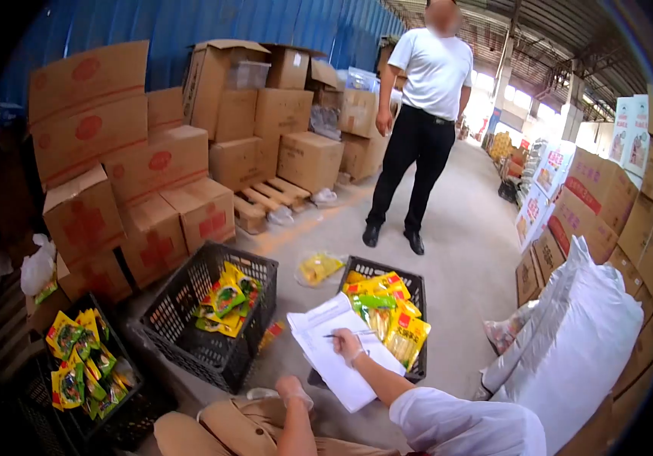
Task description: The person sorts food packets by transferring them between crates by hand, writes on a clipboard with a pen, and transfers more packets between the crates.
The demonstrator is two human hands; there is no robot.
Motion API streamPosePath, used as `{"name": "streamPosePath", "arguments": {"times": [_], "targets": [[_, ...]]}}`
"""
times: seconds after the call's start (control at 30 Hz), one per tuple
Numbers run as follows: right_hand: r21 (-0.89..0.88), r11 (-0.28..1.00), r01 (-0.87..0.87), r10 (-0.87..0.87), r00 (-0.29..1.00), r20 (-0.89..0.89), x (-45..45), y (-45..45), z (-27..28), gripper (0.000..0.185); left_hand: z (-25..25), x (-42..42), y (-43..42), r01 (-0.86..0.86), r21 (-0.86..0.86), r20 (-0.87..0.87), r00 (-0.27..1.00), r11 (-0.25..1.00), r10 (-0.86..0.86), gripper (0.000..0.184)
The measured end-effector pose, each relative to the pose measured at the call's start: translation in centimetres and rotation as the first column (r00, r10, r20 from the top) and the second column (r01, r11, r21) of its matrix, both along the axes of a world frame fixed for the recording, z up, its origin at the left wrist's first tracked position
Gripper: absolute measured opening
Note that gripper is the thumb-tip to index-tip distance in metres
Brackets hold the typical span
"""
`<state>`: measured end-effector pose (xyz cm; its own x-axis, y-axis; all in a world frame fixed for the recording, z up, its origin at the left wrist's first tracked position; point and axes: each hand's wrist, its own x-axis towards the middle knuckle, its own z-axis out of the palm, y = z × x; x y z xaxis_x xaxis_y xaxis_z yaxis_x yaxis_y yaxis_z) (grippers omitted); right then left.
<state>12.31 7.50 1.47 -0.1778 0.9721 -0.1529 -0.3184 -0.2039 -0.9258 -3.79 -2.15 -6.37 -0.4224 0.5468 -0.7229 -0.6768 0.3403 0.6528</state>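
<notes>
My right hand (348, 346), in what looks like a thin clear glove, grips a pen (332, 336) over a stack of white paper sheets (323, 357). The sheets lie partly across a black plastic crate (423, 292) of yellow food packets (405, 334). Close to my knees is my left hand (294, 391), apparently gloved too; its fingers are largely hidden, so I cannot tell whether it holds anything. Just beyond it stands a larger black crate (178, 346) with several yellow-green packets (228, 296) inside.
Another crate (133, 387) of packets is at the lower left. A person (429, 83) in a white shirt stands ahead. Cardboard boxes (155, 163) and a pallet (277, 196) line the left; white sacks (570, 349) and stacked boxes (589, 201) flank the right. A yellow packet (319, 267) lies on the floor.
</notes>
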Motion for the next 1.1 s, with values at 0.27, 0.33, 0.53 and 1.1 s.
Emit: {"name": "streamPosePath", "arguments": {"times": [0.27,0.33,0.53,1.1], "targets": [[-0.218,0.971,0.097,-0.121,0.988,-0.097,0.2,-1.3,0.0,0.011,-10.2,0.1,1.9,0.206,0.038,-0.069,0.977,0.978,-0.203,0.021],[-0.209,0.977,0.047,-0.075,0.989,-0.128,0.3,-0.7,-0.3,0.011,-2.0,0.0,-0.2,0.140,0.016,-0.076,0.988,0.990,-0.138,0.021],[-0.251,0.967,0.045,-0.088,0.983,-0.161,0.3,-1.2,0.2,0.013,5.5,0.7,-3.0,0.102,-0.038,-0.010,0.995,0.994,-0.102,0.022],[-0.236,0.970,0.056,-0.086,0.989,-0.117,0.2,-1.7,1.0,0.009,1.1,0.7,-2.1,0.157,-0.156,0.008,0.987,0.975,-0.157,0.014]]}}
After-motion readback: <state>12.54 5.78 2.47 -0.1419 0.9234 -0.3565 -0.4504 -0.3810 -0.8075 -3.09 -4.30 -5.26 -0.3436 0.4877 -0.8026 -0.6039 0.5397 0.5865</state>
